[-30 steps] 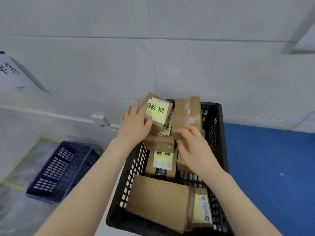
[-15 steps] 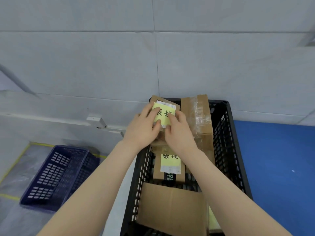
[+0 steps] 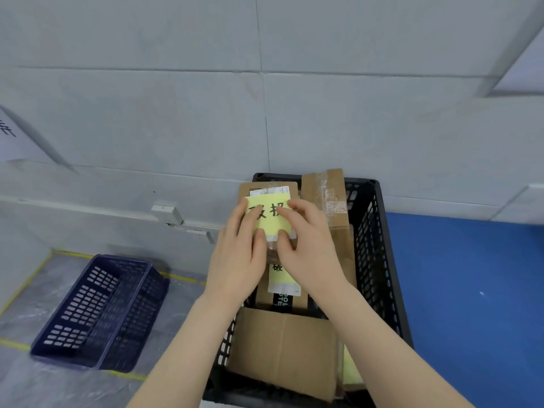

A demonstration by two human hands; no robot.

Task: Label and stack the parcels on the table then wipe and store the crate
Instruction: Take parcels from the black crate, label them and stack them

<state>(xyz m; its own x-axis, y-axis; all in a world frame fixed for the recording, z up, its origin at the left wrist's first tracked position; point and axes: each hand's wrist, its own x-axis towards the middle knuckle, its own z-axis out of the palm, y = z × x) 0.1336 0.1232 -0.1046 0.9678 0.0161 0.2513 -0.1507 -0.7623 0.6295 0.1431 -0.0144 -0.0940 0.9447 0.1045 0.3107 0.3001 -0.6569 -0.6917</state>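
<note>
A black slotted crate [image 3: 374, 248] holds several brown cardboard parcels. Both hands grip a small parcel [image 3: 265, 188] at the crate's far left; a yellow label [image 3: 269, 217] with black characters faces me. My left hand [image 3: 237, 254] holds its left side, my right hand [image 3: 306, 248] its right side, thumbs on the label. Below it lies another labelled parcel [image 3: 284, 285]. A tall taped parcel [image 3: 326, 198] leans at the far side. A large plain parcel [image 3: 282, 351] fills the near end.
A dark blue slotted basket [image 3: 97, 313] sits on the plastic-covered floor at the left, inside yellow tape lines. A white wall rises close behind the crate. Blue floor [image 3: 471, 290] lies to the right. A paper sheet [image 3: 14, 139] hangs at the far left.
My right hand left the tall parcel and joined my left hand on the small labelled parcel. That parcel turned from tilted to upright, its label facing me.
</note>
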